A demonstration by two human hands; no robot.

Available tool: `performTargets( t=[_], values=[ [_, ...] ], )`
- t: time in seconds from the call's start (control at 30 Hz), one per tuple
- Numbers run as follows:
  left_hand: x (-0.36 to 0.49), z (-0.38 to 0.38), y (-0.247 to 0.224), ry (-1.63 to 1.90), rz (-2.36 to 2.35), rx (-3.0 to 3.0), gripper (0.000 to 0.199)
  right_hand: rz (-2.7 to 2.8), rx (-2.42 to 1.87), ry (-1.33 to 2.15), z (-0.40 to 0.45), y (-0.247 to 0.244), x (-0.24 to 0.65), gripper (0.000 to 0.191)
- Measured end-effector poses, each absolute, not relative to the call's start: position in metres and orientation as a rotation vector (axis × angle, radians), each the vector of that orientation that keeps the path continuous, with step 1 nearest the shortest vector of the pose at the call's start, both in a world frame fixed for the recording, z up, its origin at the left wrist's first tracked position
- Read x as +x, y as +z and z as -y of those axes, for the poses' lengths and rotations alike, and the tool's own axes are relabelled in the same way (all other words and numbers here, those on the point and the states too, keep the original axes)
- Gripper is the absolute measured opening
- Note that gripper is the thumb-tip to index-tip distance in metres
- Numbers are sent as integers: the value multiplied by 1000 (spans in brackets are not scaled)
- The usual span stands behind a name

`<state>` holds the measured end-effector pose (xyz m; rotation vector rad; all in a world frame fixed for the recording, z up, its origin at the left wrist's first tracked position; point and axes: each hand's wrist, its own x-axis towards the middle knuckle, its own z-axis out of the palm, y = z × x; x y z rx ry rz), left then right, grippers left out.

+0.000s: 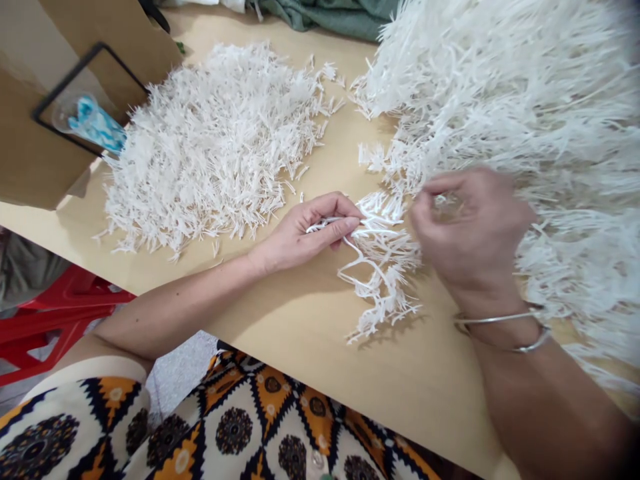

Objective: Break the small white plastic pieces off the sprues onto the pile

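Note:
My left hand (325, 227) is closed in a pinch on a white plastic strand piece (370, 263), whose feathery ends hang down and rest on the table to the right. A thin white loop shows between its thumb and fingers. My right hand (465, 227), blurred by motion, is just right of that piece with thumb and forefinger curled together; what they hold, if anything, is too small to make out. A large heap of white frayed strands (500, 100) lies behind and right of it. Another heap of short white sprigs (215, 147) lies to the left.
A cardboard box (115, 40) stands at the table's back left, with a clear cup holding something blue and white (95, 123) in a black frame. Green cloth (330, 17) lies at the back. Red stools (65, 313) are below the table (310, 333) at left.

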<state>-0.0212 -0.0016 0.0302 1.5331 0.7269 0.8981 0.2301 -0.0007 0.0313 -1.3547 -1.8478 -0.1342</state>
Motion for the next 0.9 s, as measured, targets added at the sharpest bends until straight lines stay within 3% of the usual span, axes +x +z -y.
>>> performTargets(
  t=[0.17,0.37,0.47,0.63,0.9],
  values=[
    [-20,4,31,865,-766,1588,25,1634,-1468,-99,-6,38,238,14],
    [-18,6,32,885,-836,1640,21,1637,-1162,723,10,43,208,36],
    [-18,5,30,976,-916,1682,19,1607,-1266,774,14,52,206,19],
    [-18,2,24,1082,-945,1932,14,1614,-1323,1117,14,55,211,16],
    [-26,-3,18,1078,-1083,2384,15,1563,-1370,1172,15,54,207,9]
  ],
)
